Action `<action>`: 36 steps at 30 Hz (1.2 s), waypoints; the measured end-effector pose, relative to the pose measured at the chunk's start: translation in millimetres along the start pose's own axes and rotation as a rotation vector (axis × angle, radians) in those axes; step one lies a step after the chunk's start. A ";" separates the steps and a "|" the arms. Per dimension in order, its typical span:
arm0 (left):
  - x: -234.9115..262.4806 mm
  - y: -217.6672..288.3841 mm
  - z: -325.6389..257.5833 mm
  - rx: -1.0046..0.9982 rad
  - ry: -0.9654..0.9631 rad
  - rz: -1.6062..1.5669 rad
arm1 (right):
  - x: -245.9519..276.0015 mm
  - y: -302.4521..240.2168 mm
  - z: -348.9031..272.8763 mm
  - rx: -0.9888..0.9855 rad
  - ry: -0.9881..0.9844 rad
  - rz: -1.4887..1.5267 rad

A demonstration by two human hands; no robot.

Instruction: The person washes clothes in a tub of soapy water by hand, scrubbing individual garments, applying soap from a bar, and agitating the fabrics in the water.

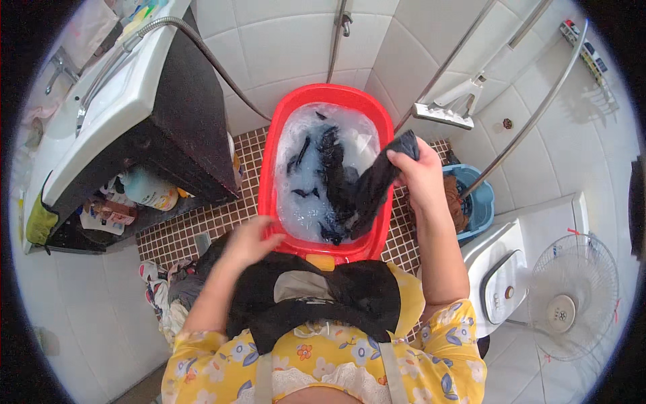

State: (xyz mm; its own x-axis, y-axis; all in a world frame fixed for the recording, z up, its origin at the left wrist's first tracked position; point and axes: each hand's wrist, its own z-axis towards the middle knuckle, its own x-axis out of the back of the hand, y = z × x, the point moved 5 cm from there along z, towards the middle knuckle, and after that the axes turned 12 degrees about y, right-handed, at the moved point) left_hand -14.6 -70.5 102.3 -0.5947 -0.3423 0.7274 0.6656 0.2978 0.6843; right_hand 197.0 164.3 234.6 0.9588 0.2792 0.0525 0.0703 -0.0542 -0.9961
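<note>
A red plastic tub [267,175] of sudsy, bluish water stands in front of me. Dark wet clothing [334,165] floats in it. My right hand [418,172] is closed on one end of a black garment [377,182], raised above the tub's right rim; the rest hangs down into the water. My left hand [252,241] is beside the near left rim, slightly blurred, with its fingers apart and nothing in it. A yellow-orange block [321,262], perhaps soap, lies at the tub's near edge. Black cloth with a grey patch [303,286] covers my lap.
Left is a dark vanity [192,114] with bottles [149,188] on its lower shelf. A pile of clothes [171,293] lies on the brown tiled floor [245,158]. At right are a blue basket [479,209] with brown cloth, a white toilet [501,283] and a fan [572,296].
</note>
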 end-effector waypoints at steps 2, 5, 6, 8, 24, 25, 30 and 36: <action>-73.4 19.6 4.4 0.140 -0.373 -0.376 | -11.4 -9.4 3.7 -0.041 0.013 0.080; -153.2 51.1 24.0 -0.254 -0.200 -0.131 | -22.0 -10.6 4.5 -0.320 0.050 0.529; -165.7 60.5 31.5 -0.132 -0.264 -0.054 | -24.1 -13.3 4.2 -0.314 0.055 0.533; -187.2 37.2 51.1 -0.019 0.082 -0.105 | -33.5 -20.2 0.5 -0.359 0.132 0.669; 24.7 40.4 186.5 0.027 0.374 -1.091 | 19.4 -78.2 41.4 0.088 0.233 0.350; 29.4 45.5 194.8 0.042 0.435 -1.112 | 23.1 -80.0 45.5 0.108 0.273 0.353; 78.9 109.3 207.9 -0.070 0.551 -1.150 | 42.1 -106.9 61.0 0.198 0.331 0.439; 140.1 149.6 242.7 -0.217 0.588 -1.161 | 42.2 -170.5 59.6 0.348 0.270 0.464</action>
State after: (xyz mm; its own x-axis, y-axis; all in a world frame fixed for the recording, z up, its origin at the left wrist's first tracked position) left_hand -107.8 142.3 318.8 -0.6181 -0.6502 -0.4418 -0.0047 -0.5590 0.8292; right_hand 209.0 242.4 402.4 0.9068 0.0473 -0.4189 -0.4187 0.2157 -0.8821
